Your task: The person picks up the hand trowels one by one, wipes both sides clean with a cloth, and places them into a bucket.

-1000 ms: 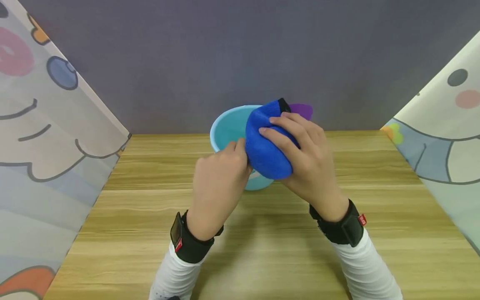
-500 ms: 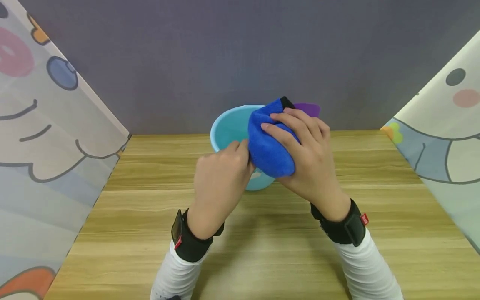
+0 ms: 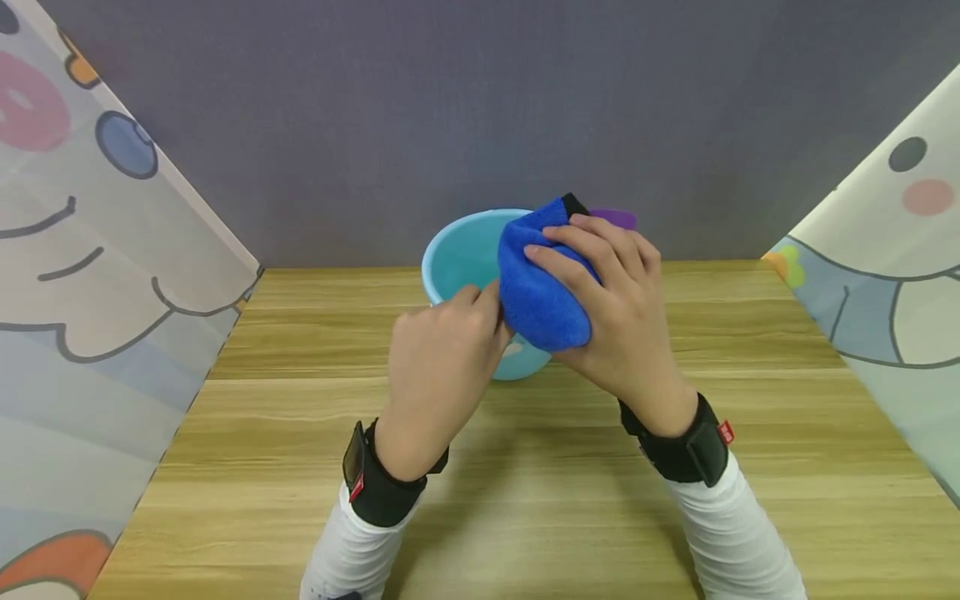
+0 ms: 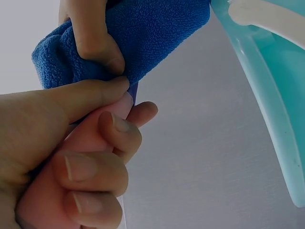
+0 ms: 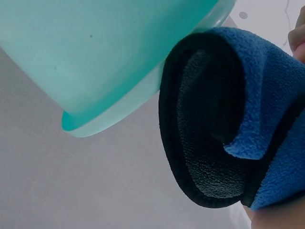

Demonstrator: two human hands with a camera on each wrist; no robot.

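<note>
My left hand grips a pink handle, its fingers curled round it in the left wrist view. My right hand holds a folded blue towel with black edging against the tool past that handle. A purple end of the tool shows beyond the right hand; its middle is hidden by the towel, and its exact kind cannot be told. In the right wrist view the towel's dark underside folds round. Both hands are in front of and above a light blue bucket.
The bucket stands at the back of the wood-grain table, close to a grey wall. Its white handle appears in the left wrist view. Cartoon-printed panels flank the table on both sides.
My right hand and the towel have shifted slightly to the right along the tool, and the purple end has moved a little right too. The left hand has barely moved; the bucket stays put.
</note>
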